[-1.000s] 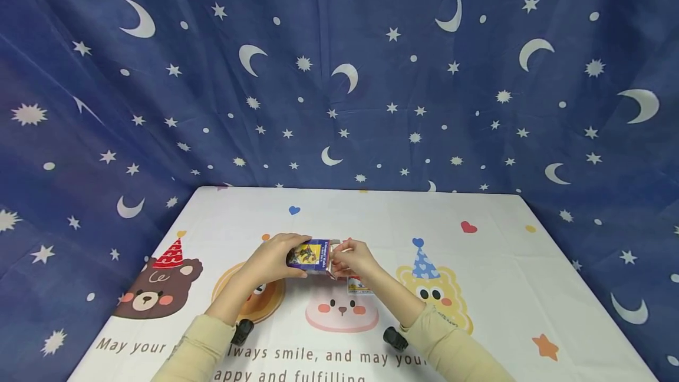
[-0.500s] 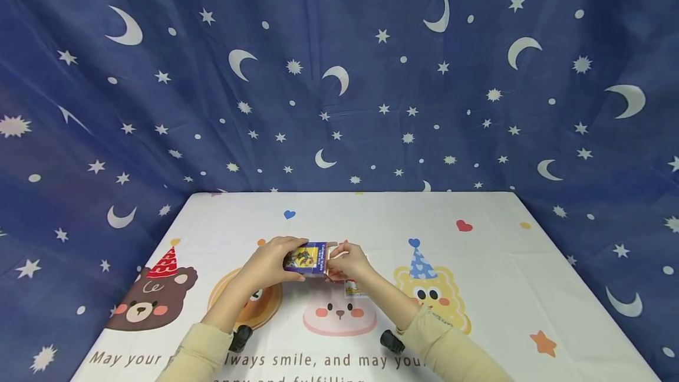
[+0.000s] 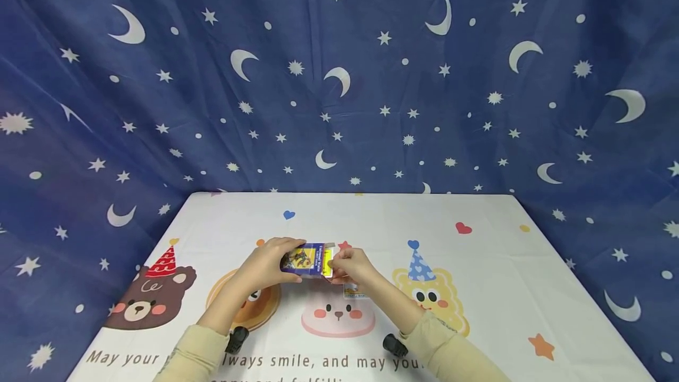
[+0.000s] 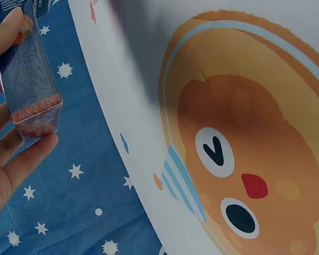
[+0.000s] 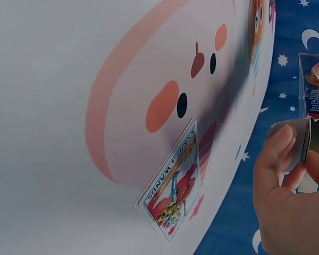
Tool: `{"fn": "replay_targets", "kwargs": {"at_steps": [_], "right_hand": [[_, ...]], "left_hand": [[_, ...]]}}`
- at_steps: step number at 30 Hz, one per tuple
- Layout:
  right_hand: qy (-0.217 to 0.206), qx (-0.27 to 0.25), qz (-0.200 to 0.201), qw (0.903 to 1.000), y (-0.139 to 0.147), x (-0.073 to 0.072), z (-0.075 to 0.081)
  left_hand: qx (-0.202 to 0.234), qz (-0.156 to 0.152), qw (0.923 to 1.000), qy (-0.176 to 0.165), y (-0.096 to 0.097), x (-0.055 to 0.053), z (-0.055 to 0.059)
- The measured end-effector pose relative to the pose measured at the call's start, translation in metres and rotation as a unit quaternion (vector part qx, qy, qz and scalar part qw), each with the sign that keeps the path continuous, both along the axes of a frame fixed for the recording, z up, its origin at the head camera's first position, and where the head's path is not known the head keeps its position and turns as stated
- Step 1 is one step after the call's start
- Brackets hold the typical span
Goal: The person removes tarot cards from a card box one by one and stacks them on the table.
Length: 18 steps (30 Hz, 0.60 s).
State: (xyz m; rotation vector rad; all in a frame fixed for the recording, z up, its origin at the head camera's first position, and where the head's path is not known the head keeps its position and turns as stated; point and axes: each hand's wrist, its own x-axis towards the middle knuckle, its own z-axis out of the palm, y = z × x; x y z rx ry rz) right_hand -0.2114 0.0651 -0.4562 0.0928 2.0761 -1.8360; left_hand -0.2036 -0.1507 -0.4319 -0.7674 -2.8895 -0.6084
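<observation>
My left hand (image 3: 267, 263) grips a blue and yellow tarot card box (image 3: 302, 258) above the table, thumb on the near side. In the left wrist view, clear film covers the end of the box (image 4: 32, 79). At the box's right-hand end, my right hand (image 3: 354, 265) pinches a small stack of cards (image 3: 328, 263). Part of the stack sticks out of the box, its yellow face showing. The right wrist view shows the stack (image 5: 295, 141) between thumb and fingers. Below lies a Knight of Wands card (image 5: 173, 188) on the tablecloth, partly covered by my right hand in the head view.
A white tablecloth (image 3: 493, 264) with printed cartoon animals covers the table. Behind and beside it hangs a blue curtain (image 3: 371, 75) with moons and stars. Black wrist cameras (image 3: 395, 345) sit by both sleeves.
My right hand has drawn slightly right from the box's end, and a yellow-faced stack now shows between box and fingers. My left hand keeps its grip on the box.
</observation>
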Motion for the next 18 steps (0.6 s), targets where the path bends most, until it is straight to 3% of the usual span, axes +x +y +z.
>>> {"fn": "replay_targets", "kwargs": {"at_steps": [18], "right_hand": [[-0.014,0.0,-0.004,0.9999,0.012,0.004,0.006]], "left_hand": [[-0.003,0.003,1.0,-0.005,-0.006,0.003,0.001]]}}
